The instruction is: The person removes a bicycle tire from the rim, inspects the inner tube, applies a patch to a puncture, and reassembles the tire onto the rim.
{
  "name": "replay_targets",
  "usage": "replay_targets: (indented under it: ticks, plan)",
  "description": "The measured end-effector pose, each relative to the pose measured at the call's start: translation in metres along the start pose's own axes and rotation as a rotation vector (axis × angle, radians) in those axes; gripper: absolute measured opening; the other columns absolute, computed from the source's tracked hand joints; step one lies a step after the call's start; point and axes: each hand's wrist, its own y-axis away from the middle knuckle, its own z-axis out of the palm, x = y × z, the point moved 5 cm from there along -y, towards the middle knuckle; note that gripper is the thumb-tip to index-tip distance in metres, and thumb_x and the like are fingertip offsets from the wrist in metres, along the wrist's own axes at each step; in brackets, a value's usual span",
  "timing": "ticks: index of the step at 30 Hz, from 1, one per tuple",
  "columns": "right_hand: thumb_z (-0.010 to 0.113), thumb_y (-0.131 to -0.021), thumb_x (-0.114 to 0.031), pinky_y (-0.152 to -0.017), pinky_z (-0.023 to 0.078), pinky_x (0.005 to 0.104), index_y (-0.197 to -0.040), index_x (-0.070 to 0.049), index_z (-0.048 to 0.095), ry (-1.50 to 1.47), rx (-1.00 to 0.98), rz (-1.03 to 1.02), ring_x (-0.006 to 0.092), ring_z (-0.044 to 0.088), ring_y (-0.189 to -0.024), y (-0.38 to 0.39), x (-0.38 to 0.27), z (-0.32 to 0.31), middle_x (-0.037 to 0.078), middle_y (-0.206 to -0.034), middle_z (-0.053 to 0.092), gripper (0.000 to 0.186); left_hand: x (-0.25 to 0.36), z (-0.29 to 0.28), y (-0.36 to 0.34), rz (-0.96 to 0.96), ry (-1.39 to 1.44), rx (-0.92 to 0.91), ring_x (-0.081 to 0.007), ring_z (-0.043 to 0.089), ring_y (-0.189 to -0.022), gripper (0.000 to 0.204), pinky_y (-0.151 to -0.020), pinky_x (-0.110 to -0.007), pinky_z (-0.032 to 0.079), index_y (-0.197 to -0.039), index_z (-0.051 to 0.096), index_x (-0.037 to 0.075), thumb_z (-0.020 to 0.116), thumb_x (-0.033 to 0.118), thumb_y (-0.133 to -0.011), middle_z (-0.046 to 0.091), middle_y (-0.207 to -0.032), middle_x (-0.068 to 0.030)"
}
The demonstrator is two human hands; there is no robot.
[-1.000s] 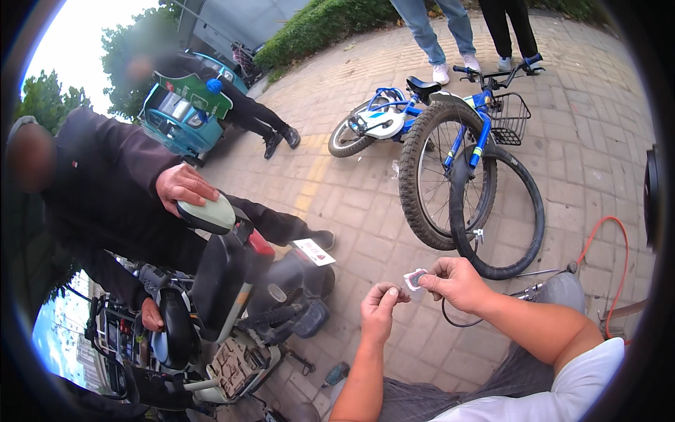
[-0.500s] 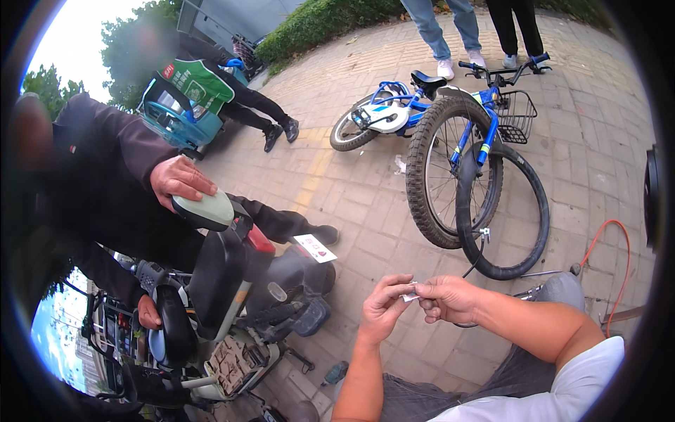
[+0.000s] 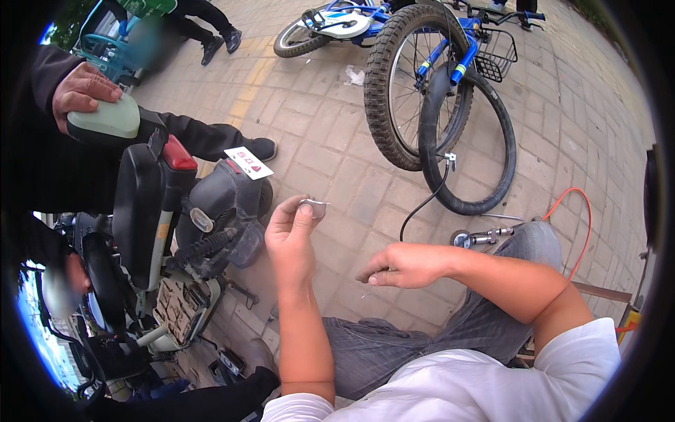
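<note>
My left hand (image 3: 290, 247) pinches a small grey patch (image 3: 315, 209) between thumb and fingers, raised over the paving. Lower and to the right, my right hand (image 3: 394, 267) has loosely curved fingers apart, with nothing visible in them. A thin small scrap (image 3: 365, 297) is below it. Beyond my hands, a black inner tube (image 3: 496, 190) hangs from the blue bicycle's front end, beside its knobby tyre (image 3: 387, 132). A black hose with a metal head (image 3: 451, 160) is attached at the tube's valve. A pressure gauge with metal fittings (image 3: 462, 239) lies beside my right knee.
An electric scooter (image 3: 172, 193) stands at left, a person's hand (image 3: 88, 91) on its pale green top. Another person's legs (image 3: 207, 32) are at upper left, more feet at upper right. A small blue-white bicycle (image 3: 330, 24) lies behind. An orange hose (image 3: 583, 204) runs at right.
My hands have separated: the left rose leftward holding the grey patch, the right let go and dropped back with fingers apart. The view has tipped downward, shifting the surroundings up in the picture.
</note>
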Motion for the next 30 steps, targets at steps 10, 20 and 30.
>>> replay_targets:
  ticks: [10, 20, 30]
  plan:
    - [0.061, -0.090, -0.023, -0.071, 0.052, 0.0398, -0.112, 0.001, 0.066, 0.098, 0.585, 0.140, 0.0282, 0.065, -0.080, -0.009, 0.002, -0.040, 0.018, -0.096, 0.066, 0.033, 0.000, 0.021, 0.011, -0.086, -0.034, -0.046, -0.0176, 0.066, -0.081, 0.026, -0.070, -0.031, 0.058, -0.113, 0.057, -0.004, 0.065, 0.000, -0.088, 0.065, -0.095, -0.0116]
    - [0.063, -0.092, -0.014, -0.079, 0.049, 0.0289, -0.128, 0.000, 0.057, -0.014, 0.501, -0.190, 0.0136, 0.059, -0.092, -0.002, -0.026, -0.056, 0.009, -0.116, 0.060, 0.039, -0.017, 0.039, 0.017, -0.177, -0.035, -0.113, -0.0148, 0.065, -0.083, 0.018, -0.075, -0.028, 0.054, -0.102, 0.062, -0.005, 0.069, 0.001, -0.087, 0.067, -0.094, -0.0102]
    - [0.064, -0.093, -0.019, -0.070, 0.050, 0.0254, -0.111, 0.005, 0.064, -0.446, 0.629, 0.162, 0.0088, 0.059, -0.079, -0.002, -0.007, -0.072, 0.006, -0.094, 0.066, 0.030, -0.032, 0.039, 0.013, -0.215, 0.043, -0.248, -0.0157, 0.066, -0.081, 0.017, -0.076, -0.029, 0.055, -0.105, 0.065, -0.002, 0.067, 0.005, -0.090, 0.068, -0.095, -0.0087]
